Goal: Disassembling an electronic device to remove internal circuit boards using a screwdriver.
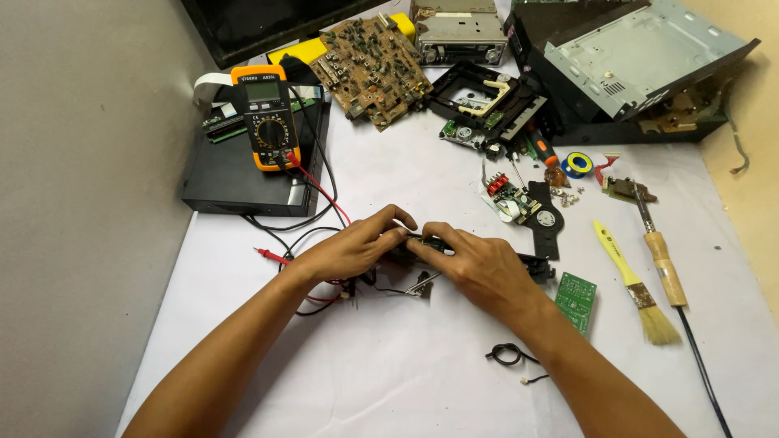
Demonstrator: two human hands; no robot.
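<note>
Your left hand [349, 250] and right hand [479, 268] meet over the white table [389, 365] — both pinch one small module [428, 243] between closed fingertips, mid-table, its wires trailing below. Around you: one multimeter [266, 118], two loose boards — brown [373, 69], green [576, 298] — one brush [637, 285], one soldering iron [661, 255].

Orange multimeter [270, 118] with a small grey-green rectangular screen [263, 91] at its top, lying on a flat black box [235, 182] near the sheet's far-left corner. Dark monitor screen [268, 24] beyond the far edge, black frame, partly cut off. No packages or signs visible.
</note>
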